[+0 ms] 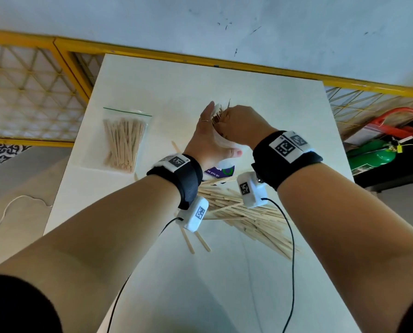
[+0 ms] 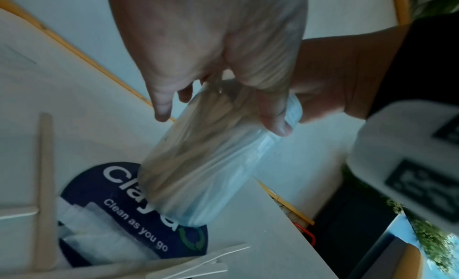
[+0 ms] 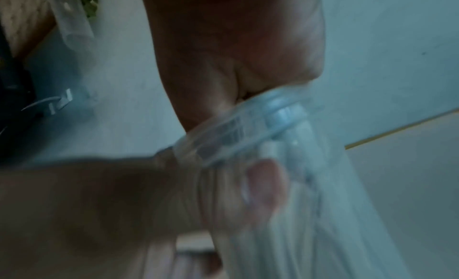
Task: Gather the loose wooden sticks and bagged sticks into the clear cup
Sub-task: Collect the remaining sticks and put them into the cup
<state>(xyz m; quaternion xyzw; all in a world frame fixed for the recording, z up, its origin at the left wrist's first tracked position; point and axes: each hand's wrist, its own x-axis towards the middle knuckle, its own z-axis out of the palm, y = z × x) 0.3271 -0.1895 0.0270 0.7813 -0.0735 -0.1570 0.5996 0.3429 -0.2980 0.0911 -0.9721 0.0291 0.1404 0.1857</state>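
My left hand point(image 1: 209, 140) grips the clear cup point(image 1: 224, 144) and holds it tilted above the table, thumb on its near side. In the left wrist view the cup point(image 2: 211, 165) is full of wooden sticks. My right hand point(image 1: 242, 124) sits at the cup's mouth, fingers curled over the stick ends point(image 1: 216, 119) that poke out. In the right wrist view the cup rim point(image 3: 248, 124) lies just under that palm; the picture is blurred. A zip bag of sticks point(image 1: 125, 143) lies flat to the left. A loose stick pile point(image 1: 256, 219) lies below my wrists.
A purple packet point(image 1: 218, 171) printed "Clean as you go" lies on the white table point(image 1: 200, 296) under the cup. Two stray sticks point(image 1: 196, 241) lie near the left wrist camera. A yellow railing point(image 1: 152, 48) runs behind the table's far edge. A green cylinder point(image 1: 371, 156) stands at right.
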